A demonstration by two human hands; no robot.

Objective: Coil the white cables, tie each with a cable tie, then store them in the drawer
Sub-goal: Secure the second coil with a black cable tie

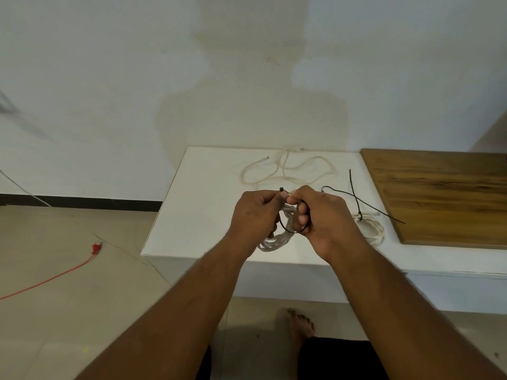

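Note:
I hold a coiled white cable above the white table, near its front edge. A black cable tie loops around the coil. My left hand pinches the tie's head at the top and grips the coil. My right hand pinches the tie's other end against the head. A second coiled white cable, bound with a black tie, lies to the right. A loose white cable sprawls at the back of the table. Two spare black cable ties lie crossed right of my hands.
A wooden board covers the table's right part. A red wire with a plug trails over the tiled floor at left. My bare foot is below the table's front edge. The white wall stands behind.

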